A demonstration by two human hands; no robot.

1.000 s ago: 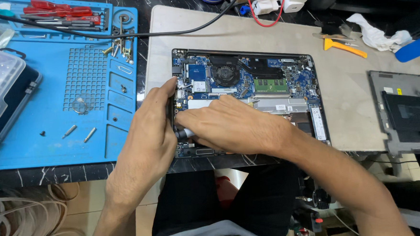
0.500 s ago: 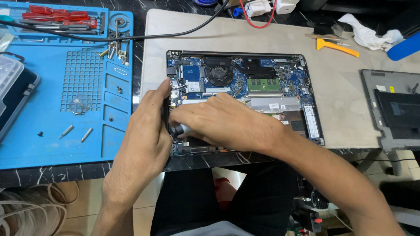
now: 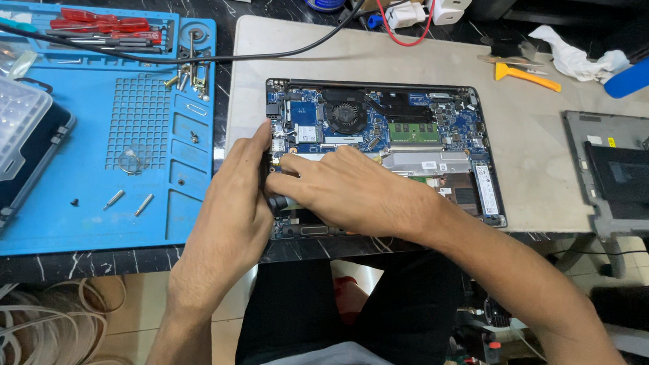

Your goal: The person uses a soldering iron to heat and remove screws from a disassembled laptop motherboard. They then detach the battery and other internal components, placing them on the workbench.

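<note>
An opened laptop (image 3: 410, 126) lies on a beige mat (image 3: 531, 164) with its fan, circuit boards and silver battery bay exposed. My left hand (image 3: 226, 210) curls around the laptop's left edge, thumb up along the side. My right hand (image 3: 347, 189) lies over the lower left of the internals, fingers pointing left toward the left hand. Between both hands sits a dark round tool handle (image 3: 277, 203), apparently a screwdriver, held in the right hand. Its tip is hidden under the fingers.
A blue repair mat (image 3: 148, 199) on the left carries loose screws (image 3: 144, 205), metal bits and red-handled screwdrivers (image 3: 101, 25). A clear plastic case (image 3: 0, 129) sits at far left. A grey laptop cover (image 3: 627, 174) lies at right, a yellow pry tool (image 3: 526, 75) and white cloth (image 3: 573, 55) behind it.
Both hands stay at the laptop's left front corner with barely any shift. My head view has drifted slightly.
</note>
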